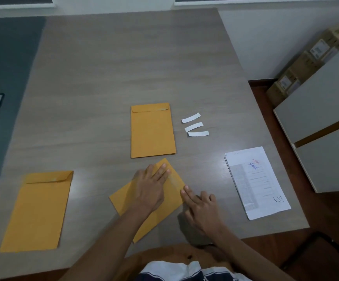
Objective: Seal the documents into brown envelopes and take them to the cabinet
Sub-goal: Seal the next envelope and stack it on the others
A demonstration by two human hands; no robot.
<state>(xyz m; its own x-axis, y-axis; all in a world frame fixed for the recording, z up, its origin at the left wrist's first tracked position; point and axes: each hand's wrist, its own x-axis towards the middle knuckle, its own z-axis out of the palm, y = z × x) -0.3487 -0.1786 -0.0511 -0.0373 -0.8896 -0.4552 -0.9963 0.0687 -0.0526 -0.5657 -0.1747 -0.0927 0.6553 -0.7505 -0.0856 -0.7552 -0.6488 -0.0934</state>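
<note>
Both hands, left (150, 187) and right (202, 207), pressed flat-fingered on the envelope (124, 201); the document stack (259, 185) bore a handwritten "5".

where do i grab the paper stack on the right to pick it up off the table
Take the paper stack at its near right corner, coming from the table's right edge. It lies flat, so no grip from above; that corner sits close to the edge, nearest the right hand.

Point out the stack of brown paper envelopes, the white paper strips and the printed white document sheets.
Stack of brown paper envelopes (152, 131): head view, middle of the top envelope's face.
White paper strips (193, 126): head view, centre of the middle strip.
Printed white document sheets (256, 182): head view, middle of the top sheet.
</note>
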